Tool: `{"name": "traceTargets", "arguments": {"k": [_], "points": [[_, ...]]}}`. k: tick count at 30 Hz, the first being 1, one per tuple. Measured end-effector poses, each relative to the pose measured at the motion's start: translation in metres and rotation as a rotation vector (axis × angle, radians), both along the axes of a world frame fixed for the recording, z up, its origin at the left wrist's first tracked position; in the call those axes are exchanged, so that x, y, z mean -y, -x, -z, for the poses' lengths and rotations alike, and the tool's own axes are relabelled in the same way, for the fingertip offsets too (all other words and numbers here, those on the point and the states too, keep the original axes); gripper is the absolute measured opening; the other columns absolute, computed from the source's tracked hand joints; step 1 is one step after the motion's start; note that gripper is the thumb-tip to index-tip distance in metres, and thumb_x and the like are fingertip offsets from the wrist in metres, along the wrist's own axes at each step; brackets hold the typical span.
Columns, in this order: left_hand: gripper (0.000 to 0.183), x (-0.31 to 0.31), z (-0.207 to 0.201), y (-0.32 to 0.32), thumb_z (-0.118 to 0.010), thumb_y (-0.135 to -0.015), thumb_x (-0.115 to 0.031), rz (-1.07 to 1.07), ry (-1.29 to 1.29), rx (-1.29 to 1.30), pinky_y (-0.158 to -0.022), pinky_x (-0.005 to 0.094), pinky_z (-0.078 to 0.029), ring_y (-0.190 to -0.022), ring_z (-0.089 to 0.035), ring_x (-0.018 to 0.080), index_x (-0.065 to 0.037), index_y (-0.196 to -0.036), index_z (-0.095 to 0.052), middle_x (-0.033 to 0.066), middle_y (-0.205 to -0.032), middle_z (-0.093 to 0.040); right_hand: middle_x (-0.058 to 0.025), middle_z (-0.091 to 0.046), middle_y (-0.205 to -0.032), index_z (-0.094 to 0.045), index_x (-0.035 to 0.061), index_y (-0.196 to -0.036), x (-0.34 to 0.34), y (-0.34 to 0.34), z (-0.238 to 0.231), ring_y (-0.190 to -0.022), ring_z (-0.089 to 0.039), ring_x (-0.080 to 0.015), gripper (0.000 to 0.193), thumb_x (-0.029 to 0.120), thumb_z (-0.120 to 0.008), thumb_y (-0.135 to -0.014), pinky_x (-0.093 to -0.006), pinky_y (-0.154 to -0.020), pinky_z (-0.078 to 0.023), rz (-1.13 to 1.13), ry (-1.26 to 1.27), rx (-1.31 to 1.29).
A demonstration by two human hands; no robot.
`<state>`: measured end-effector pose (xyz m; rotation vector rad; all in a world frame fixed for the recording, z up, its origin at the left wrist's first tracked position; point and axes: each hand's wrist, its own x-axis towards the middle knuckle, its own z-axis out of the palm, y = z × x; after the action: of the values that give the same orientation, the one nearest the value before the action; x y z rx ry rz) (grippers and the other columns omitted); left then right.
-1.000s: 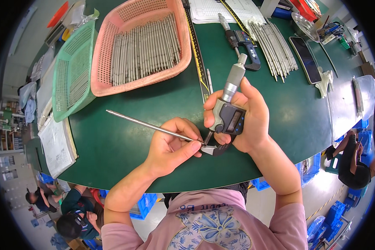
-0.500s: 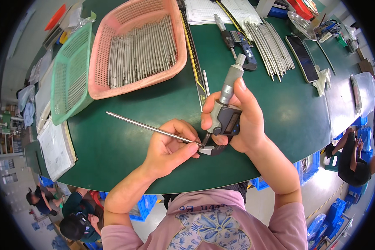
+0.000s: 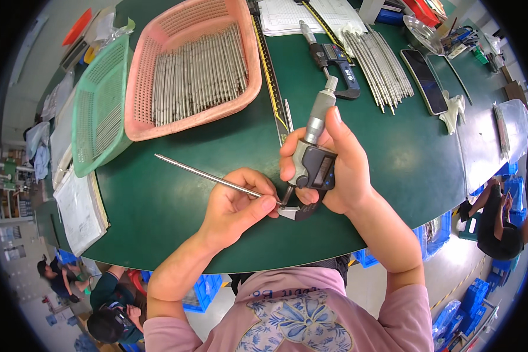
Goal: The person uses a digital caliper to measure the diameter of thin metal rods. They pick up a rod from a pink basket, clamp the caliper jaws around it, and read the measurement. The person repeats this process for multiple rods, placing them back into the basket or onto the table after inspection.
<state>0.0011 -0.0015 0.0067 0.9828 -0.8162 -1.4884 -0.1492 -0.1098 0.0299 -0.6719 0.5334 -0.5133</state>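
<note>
My left hand (image 3: 236,206) is closed on a thin metal rod (image 3: 202,174), which slants up to the left. The rod's near end sits at the jaws of a digital micrometer (image 3: 315,158), between anvil and spindle; whether both touch it I cannot tell. My right hand (image 3: 347,158) is wrapped round the micrometer, thumb raised beside its silver barrel. The barrel tilts up and away from me. Beyond it lies a second digital micrometer (image 3: 341,69) on the green table (image 3: 158,234).
A pink basket (image 3: 136,111) full of metal rods stands at the far left, beside a green basket (image 3: 81,141) with fewer rods. More rods (image 3: 381,70) lie at the back right, near a phone (image 3: 423,82). A long ruler (image 3: 271,76) and papers (image 3: 79,211) also lie here. Other people sit nearby.
The micrometer and my right hand have shifted slightly left. The rod has slid and turned a little, its far end now slightly further right. Both hands keep their hold.
</note>
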Motion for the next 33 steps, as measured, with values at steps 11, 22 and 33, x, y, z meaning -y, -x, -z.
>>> {"name": "traceTargets", "arguments": {"k": [11, 22, 33], "points": [[0.013, -0.0008, 0.0003, -0.0011, -0.057, -0.080, -0.001, 0.054, 0.071, -0.087, -0.066, 0.0248, -0.048, -0.075, -0.055, 0.0128, -0.001, -0.089, -0.047, 0.0094, -0.088, -0.054, -0.0126, -0.058, -0.065, -0.053, -0.0029, -0.086, 0.0027, -0.0005, 0.0002, -0.036, -0.044, -0.0164, 0.066, 0.052, -0.017, -0.088, -0.0240, -0.036, -0.036, -0.032, -0.118, 0.024], [0.014, -0.0003, 0.0019, -0.0002, -0.056, -0.080, 0.002, 0.071, 0.098, -0.090, -0.066, 0.0258, -0.048, -0.077, -0.054, 0.0135, -0.001, -0.089, -0.046, 0.0109, -0.090, -0.052, -0.0119, -0.058, -0.064, -0.054, -0.0011, -0.081, 0.0007, -0.0006, -0.0004, -0.036, -0.043, -0.0148, 0.067, 0.061, -0.030, -0.082, -0.0236, -0.034, -0.035, -0.015, -0.067, -0.026], [0.014, 0.0009, 0.0003, 0.0001, -0.058, -0.079, -0.002, 0.059, 0.082, -0.065, -0.065, 0.0240, -0.045, -0.076, -0.053, 0.0116, -0.001, -0.088, -0.048, 0.0083, -0.088, -0.054, -0.0113, -0.058, -0.064, -0.055, 0.0004, -0.080, 0.0007, 0.0000, -0.0001, -0.038, -0.043, -0.0136, 0.067, 0.063, -0.030, -0.080, -0.0227, -0.036, -0.035, -0.028, -0.066, -0.016]]}}
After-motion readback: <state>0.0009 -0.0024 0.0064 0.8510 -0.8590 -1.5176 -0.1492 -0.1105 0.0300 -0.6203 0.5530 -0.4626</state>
